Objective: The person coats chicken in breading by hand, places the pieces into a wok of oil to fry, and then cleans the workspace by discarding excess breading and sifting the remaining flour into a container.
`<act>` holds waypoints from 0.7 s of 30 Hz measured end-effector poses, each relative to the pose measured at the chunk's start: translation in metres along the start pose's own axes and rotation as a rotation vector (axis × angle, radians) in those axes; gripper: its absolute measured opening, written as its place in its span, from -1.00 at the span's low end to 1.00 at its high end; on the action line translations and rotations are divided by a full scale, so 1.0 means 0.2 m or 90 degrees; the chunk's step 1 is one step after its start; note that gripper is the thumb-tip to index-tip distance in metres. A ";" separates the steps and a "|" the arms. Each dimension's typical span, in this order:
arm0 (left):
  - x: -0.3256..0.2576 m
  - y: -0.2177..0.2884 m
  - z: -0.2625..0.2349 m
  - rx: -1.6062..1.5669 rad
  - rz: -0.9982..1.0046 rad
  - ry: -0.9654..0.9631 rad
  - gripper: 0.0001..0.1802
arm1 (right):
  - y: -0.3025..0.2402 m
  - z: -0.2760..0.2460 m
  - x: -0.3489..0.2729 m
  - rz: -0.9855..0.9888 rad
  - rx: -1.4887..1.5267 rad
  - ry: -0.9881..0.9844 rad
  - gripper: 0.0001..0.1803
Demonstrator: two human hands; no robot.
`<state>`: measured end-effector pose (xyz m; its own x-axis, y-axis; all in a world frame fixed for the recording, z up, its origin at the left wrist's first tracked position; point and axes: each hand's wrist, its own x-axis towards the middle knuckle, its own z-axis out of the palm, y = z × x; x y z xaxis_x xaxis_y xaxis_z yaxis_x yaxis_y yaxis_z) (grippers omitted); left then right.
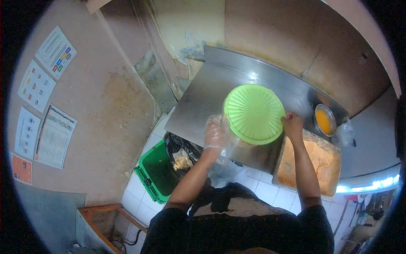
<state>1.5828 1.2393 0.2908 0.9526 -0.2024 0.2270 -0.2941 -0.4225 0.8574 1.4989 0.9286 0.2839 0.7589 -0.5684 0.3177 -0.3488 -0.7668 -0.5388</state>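
A round tub with a light green ribbed lid (254,113) stands near the front edge of the steel table (198,91). Against its left side rests my left hand (215,132), wearing a loose clear plastic glove, with the fingers curved along the tub and lid rim. My right hand (292,123), with no glove visible, pinches the lid's right rim with bent fingers. The lid sits over the tub's mouth and hides what is inside. Below my right forearm is a rectangular pan (325,169) holding an orange-tinted powder, like seasoned flour.
A small bowl of yellow-orange liquid (324,122) sits at the right, beside a clear plastic bag (346,130). On the tiled floor at the left is a green bin (154,173) with a black liner. Walls (182,25) rise behind and left of the table.
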 end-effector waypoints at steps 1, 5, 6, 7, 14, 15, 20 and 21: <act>0.02 -0.08 0.04 0.066 0.042 0.057 -0.64 | 0.01 0.02 0.04 -0.009 0.014 0.004 -0.74; 0.08 -0.12 0.07 0.014 0.018 -0.027 -0.64 | -0.11 0.01 0.09 0.046 0.012 -0.009 -0.79; 0.08 -0.09 0.05 -0.076 -0.008 -0.055 -0.65 | -0.06 0.03 0.11 0.055 0.036 -0.016 -0.82; 0.08 -0.06 0.04 -0.167 -0.024 -0.079 -0.66 | -0.02 0.05 0.12 0.059 0.062 -0.017 -0.85; 0.22 0.18 -0.17 -0.220 0.164 -0.001 -0.76 | -0.30 0.00 0.08 -0.012 0.398 0.193 -0.90; 0.23 0.29 -0.32 -0.225 0.253 -0.007 -0.75 | -0.47 -0.11 0.06 -0.017 0.420 0.230 -0.96; 0.34 0.23 -0.91 -0.095 0.481 0.114 -0.77 | -1.22 -0.58 0.13 -0.270 0.485 0.297 -0.91; 0.36 0.18 -1.03 0.035 0.624 0.222 -0.79 | -1.47 -0.68 0.16 -0.373 0.436 0.295 -0.94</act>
<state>1.6563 1.3913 0.4325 0.2608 -0.2153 0.9411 -0.9458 -0.2522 0.2044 1.5501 1.0946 0.5588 0.3709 -0.3285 0.8686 0.5112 -0.7086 -0.4863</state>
